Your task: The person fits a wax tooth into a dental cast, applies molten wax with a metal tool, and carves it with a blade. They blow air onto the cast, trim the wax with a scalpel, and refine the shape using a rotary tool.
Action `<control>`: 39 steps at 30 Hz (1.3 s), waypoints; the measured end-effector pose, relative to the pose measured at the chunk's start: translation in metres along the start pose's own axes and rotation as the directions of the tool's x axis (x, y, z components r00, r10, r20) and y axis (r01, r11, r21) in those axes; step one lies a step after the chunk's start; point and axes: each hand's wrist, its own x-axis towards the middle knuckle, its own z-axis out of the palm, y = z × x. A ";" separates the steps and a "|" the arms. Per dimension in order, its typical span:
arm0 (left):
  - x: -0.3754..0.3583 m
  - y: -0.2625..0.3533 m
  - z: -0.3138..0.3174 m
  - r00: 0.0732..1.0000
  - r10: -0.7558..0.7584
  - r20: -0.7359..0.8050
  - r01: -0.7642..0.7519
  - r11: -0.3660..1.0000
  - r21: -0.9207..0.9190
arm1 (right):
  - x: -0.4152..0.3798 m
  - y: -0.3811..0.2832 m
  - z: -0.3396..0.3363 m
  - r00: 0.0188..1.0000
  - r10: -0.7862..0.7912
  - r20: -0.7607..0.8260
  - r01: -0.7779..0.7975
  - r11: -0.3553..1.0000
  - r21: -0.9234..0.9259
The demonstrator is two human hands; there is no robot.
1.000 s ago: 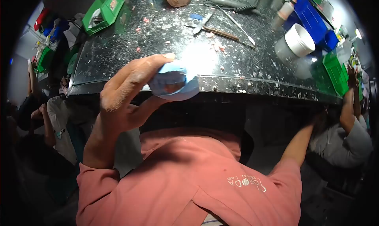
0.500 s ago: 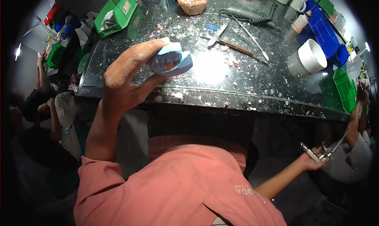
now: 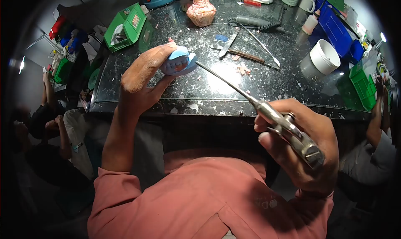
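Left hand (image 3: 140, 78): fingers (image 3: 156, 56) part-spread, gripping blue dental mould (image 3: 178, 64) by its edges above table (image 3: 267, 85), likely so its toothed face shows. Right hand (image 3: 325, 128): fingers wrapped around metal air gun (image 3: 273, 115), nozzle (image 3: 223, 80) at mould's side, apparently for aim; contact cannot be told.

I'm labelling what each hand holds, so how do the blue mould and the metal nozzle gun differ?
The blue mould is short and chunky, while the metal nozzle gun is long, with a thin tip pointing towards the mould. The mould is blue and dull; the gun is silvery and shiny. The left hand holds the mould, the right hand the gun. Both are held up off the table.
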 end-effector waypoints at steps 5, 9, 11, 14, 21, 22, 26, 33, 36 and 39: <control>-0.001 -0.003 0.000 0.999 0.034 0.008 -0.034 0.999 0.034 | 0.006 -0.001 0.002 0.999 -0.035 0.033 0.037 0.996 -0.077; 0.001 -0.003 0.001 0.999 0.046 0.017 -0.046 0.998 0.046 | 0.011 -0.001 -0.004 0.991 -0.062 0.122 0.087 0.974 -0.211; 0.003 -0.002 0.002 0.998 0.049 0.026 -0.051 0.997 0.060 | 0.013 -0.004 -0.004 0.991 -0.027 0.129 0.051 0.981 -0.186; 0.005 -0.002 0.003 0.998 0.054 0.016 -0.055 0.997 0.051 | 0.015 -0.004 -0.003 0.991 -0.034 0.126 0.055 0.985 -0.166; 0.008 -0.004 0.008 0.999 0.045 0.025 -0.047 0.996 0.076 | 0.017 0.004 -0.002 0.987 -0.066 0.150 0.089 0.983 -0.159; 0.009 -0.004 0.008 0.999 0.040 0.019 -0.041 0.996 0.084 | 0.017 0.004 -0.002 0.986 -0.075 0.151 0.098 0.984 -0.150; 0.012 0.000 0.009 0.999 0.043 0.023 -0.045 0.995 0.086 | 0.018 0.005 0.002 0.987 -0.105 0.123 0.125 0.977 -0.172; 0.014 0.002 0.011 0.999 0.040 0.027 -0.042 0.995 0.088 | 0.018 0.006 0.003 0.977 -0.145 0.154 0.170 0.971 -0.165; 0.012 -0.002 0.012 0.999 0.031 0.028 -0.033 0.996 0.083 | 0.017 0.005 0.001 0.977 -0.154 0.146 0.181 0.963 -0.198; 0.013 0.000 0.012 0.999 0.026 0.030 -0.028 0.997 0.065 | 0.015 0.005 -0.002 0.983 -0.127 0.135 0.145 0.980 -0.137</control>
